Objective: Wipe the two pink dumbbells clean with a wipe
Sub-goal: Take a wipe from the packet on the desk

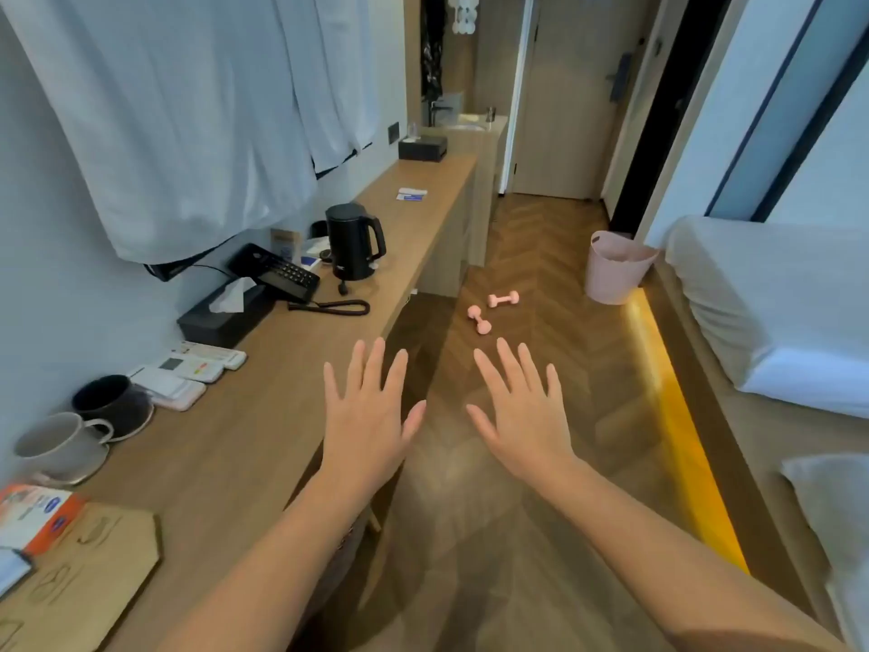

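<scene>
Two small pink dumbbells lie on the wooden floor ahead of me: the nearer dumbbell (479,319) lies at an angle, the farther dumbbell (503,299) lies crosswise just behind it. My left hand (369,416) and my right hand (519,411) are held out in front of me, palms down, fingers straight and spread, holding nothing. Both hands hover in the air well short of the dumbbells. A black tissue box (221,312) with a white tissue sticking out stands on the desk at my left.
A long wooden desk (263,416) runs along the left wall with a black kettle (353,247), a telephone, remotes, two cups and a second black box (422,147). A pink waste bin (616,268) stands by the bed (771,303) at the right.
</scene>
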Motion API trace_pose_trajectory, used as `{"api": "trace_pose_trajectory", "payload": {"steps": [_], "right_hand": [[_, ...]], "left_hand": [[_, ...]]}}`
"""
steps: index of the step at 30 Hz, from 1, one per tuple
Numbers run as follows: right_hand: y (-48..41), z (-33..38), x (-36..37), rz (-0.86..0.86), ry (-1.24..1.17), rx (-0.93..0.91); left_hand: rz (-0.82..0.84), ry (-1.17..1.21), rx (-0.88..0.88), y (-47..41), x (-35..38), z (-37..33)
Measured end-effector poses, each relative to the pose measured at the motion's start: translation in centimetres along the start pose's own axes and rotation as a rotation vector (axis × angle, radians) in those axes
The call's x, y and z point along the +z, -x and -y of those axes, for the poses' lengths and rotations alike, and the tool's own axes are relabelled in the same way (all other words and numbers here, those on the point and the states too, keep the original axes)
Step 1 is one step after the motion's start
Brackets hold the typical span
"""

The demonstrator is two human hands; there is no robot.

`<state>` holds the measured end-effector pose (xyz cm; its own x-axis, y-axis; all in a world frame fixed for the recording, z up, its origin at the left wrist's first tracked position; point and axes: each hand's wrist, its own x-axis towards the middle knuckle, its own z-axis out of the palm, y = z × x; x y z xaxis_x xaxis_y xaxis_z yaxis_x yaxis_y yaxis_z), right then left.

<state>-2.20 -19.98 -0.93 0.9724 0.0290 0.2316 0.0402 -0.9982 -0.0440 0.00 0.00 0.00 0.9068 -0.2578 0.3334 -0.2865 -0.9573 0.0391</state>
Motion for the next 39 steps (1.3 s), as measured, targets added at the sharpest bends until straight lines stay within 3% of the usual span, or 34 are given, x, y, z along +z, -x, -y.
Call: {"api": "trace_pose_trajectory", "payload": {"steps": [9, 18, 30, 39], "right_hand": [[-8.1, -9.1, 4.7, 0.048, -0.058, 0.028], [-18.6, -19.7, 7.4, 0.109, -0.059, -0.011], [-30.2, -28.0, 11.9, 0.121, -0.033, 0.013], [-48.0, -33.8, 15.7, 0.115, -0.016, 0.069]], "left_hand": [[0.034, -0.103, 0.064, -10.9, 6.8, -5.4], [0.047, -0.147, 0.009, -24.2, 10.6, -11.4], [0.116, -0.136, 0.036, -36.3, 18.8, -13.0], [0.110, -0.061, 0.008, -54.3, 26.5, -12.3]]}}
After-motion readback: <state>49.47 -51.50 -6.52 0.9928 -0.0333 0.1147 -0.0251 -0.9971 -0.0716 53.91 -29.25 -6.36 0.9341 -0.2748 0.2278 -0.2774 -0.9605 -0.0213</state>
